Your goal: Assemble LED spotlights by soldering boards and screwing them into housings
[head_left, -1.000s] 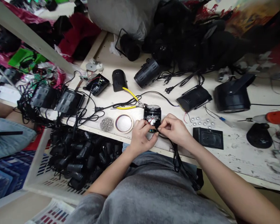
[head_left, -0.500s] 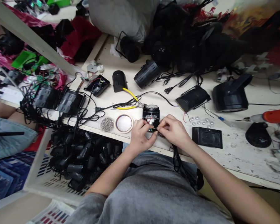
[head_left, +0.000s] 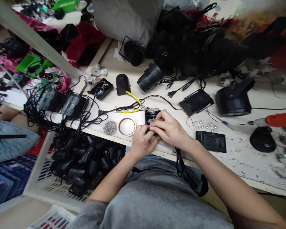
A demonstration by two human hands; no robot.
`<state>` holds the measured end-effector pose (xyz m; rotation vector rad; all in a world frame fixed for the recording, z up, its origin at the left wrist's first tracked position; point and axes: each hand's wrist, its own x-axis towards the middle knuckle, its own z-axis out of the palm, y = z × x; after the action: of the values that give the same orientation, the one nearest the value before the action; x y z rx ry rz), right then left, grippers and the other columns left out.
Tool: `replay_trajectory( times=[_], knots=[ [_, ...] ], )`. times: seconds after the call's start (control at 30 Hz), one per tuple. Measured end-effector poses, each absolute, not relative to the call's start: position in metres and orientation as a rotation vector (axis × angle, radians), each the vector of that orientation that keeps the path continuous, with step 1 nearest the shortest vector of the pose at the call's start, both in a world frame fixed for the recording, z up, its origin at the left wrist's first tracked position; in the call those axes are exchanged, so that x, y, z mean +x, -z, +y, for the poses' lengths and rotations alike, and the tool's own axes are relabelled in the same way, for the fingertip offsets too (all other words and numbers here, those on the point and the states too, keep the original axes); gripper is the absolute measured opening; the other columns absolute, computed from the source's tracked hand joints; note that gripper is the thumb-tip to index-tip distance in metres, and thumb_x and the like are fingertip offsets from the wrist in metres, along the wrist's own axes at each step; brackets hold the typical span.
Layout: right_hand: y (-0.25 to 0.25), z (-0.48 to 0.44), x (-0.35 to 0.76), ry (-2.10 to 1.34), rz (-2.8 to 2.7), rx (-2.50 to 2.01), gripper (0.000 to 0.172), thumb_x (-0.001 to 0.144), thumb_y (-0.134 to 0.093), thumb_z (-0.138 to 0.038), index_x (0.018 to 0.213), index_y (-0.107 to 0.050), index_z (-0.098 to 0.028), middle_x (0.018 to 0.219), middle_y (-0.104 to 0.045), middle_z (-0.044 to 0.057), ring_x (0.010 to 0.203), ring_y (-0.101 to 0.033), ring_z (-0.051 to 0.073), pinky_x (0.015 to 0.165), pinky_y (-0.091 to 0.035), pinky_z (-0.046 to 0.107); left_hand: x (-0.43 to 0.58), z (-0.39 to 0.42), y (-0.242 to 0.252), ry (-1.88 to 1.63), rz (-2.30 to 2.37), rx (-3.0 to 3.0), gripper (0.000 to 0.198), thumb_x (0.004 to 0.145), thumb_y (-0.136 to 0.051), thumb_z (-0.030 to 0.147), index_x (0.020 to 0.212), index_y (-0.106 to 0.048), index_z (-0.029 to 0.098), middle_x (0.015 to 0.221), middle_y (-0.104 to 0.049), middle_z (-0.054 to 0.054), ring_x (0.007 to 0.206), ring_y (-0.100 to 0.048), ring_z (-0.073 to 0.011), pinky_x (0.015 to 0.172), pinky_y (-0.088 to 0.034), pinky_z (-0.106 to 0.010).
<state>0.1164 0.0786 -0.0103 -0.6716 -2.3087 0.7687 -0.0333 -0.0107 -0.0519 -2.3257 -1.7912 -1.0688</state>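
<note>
Centre of frame, at the front edge of the workbench [head_left: 240,159]: small black lamp housing [head_left: 152,114], upright. Left hand [head_left: 141,143] and right hand [head_left: 169,130] are together, touching, both closed around the housing's near side. Tape ring [head_left: 127,126] and dish of metal beads [head_left: 110,127] lie just left; yellow-handled pliers [head_left: 130,110] lie behind; a black plate [head_left: 211,141] lies right.

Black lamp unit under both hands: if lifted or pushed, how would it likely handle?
The black lamp unit looks rigid and compact, so probably stiff in the grip. The cord leaving it hangs floppy off the table edge and would likely drag. Its rounded body might roll if released.
</note>
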Motion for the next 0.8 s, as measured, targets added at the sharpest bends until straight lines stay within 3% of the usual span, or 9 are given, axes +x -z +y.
replay_trajectory(
  times=[0.1, 0.27, 0.53, 0.67, 0.8],
  knots=[
    [0.019, 0.081, 0.121, -0.754, -2.279, -0.696, 0.016, 0.094, -0.059, -0.017, 0.084, -0.070, -0.019, 0.089, -0.054, 0.005, 0.079, -0.058, 0.015, 0.067, -0.052, 0.029, -0.038, -0.012, 0.051, 1.078, -1.732, -2.445, 0.023, 0.094, -0.062, 0.031, 0.110, -0.067, 0.016, 0.101, -0.061, -0.010, 0.086, -0.054, -0.0208, 0.074, -0.052, -0.035],
    [0.024, 0.080, 0.128, -0.782, -2.275, -0.718, 0.015, 0.097, -0.055, -0.019, 0.100, -0.069, -0.017, 0.089, -0.058, 0.006, 0.082, -0.061, 0.016, 0.071, -0.054, 0.031, -0.049, -0.017, 0.052, 1.188, -1.635, -2.588, 0.033, 0.094, -0.059, 0.021, 0.127, -0.060, 0.019, 0.125, -0.057, -0.016, 0.114, -0.061, -0.0246, 0.091, -0.059, -0.040],
    [0.030, 0.079, 0.125, -0.879, -2.204, -0.704, 0.021, 0.100, -0.051, -0.023, 0.107, -0.070, -0.020, 0.091, -0.063, 0.006, 0.085, -0.065, 0.017, 0.075, -0.056, 0.033, -0.054, -0.020, 0.054, 1.232, -1.608, -2.513, 0.043, 0.094, -0.057, 0.012, 0.136, -0.049, 0.014, 0.121, -0.065, -0.017, 0.116, -0.065, -0.0232, 0.098, -0.059, -0.038],
    [0.032, 0.077, 0.124, -0.815, -2.176, -0.734, 0.018, 0.099, -0.054, -0.024, 0.102, -0.071, -0.020, 0.089, -0.064, 0.005, 0.081, -0.065, 0.016, 0.073, -0.056, 0.031, -0.054, -0.020, 0.055, 1.307, -1.641, -2.405, 0.044, 0.094, -0.060, 0.015, 0.136, -0.046, 0.016, 0.118, -0.066, -0.016, 0.113, -0.066, -0.0233, 0.094, -0.060, -0.039],
    [0.033, 0.075, 0.122, -0.743, -2.167, -0.734, 0.018, 0.099, -0.054, -0.022, 0.108, -0.069, -0.019, 0.094, -0.068, 0.007, 0.087, -0.066, 0.017, 0.078, -0.055, 0.031, -0.055, -0.018, 0.054, 1.263, -1.645, -2.419, 0.049, 0.094, -0.059, 0.016, 0.140, -0.043, 0.015, 0.117, -0.065, -0.016, 0.113, -0.065, -0.0234, 0.096, -0.060, -0.040]
  ],
)
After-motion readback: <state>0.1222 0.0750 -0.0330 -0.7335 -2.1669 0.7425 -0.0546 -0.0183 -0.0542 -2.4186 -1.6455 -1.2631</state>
